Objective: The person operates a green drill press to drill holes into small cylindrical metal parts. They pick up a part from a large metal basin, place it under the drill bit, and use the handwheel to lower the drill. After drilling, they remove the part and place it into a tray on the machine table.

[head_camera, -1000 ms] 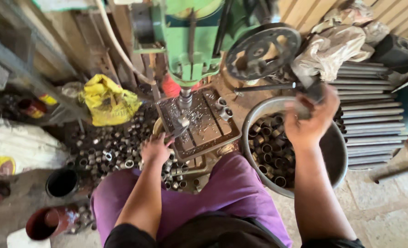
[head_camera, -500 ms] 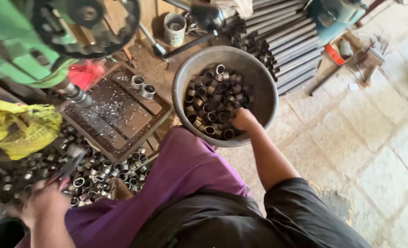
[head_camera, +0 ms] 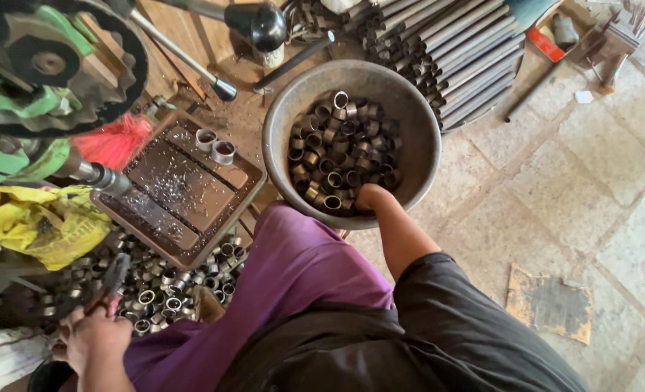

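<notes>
My right hand (head_camera: 370, 197) reaches into a round grey metal basin (head_camera: 279, 116) filled with short steel rings (head_camera: 344, 138). Its fingers are buried among the rings at the basin's near edge, so its grasp is hidden. At the lower left, my left hand (head_camera: 90, 337) is closed around a dark pliers-like tool (head_camera: 113, 276), which points up over a loose pile of rings on the floor (head_camera: 163, 290). Between the hands lies a brown tray-like drill table (head_camera: 177, 181) strewn with metal shavings, with two rings (head_camera: 216, 145) at its far end.
A green drill press (head_camera: 18, 109) with its chuck (head_camera: 97, 174) overhangs the tray at left. A red brush (head_camera: 116, 138) and a yellow bag (head_camera: 32, 221) lie beside it. Long steel tubes (head_camera: 446, 51) are stacked behind the basin. Stone paving extends to the right.
My right hand left the drill's feed handle and dropped into the basin of rings. My left hand pulled back from the drill table to the lower left. The view swung right.
</notes>
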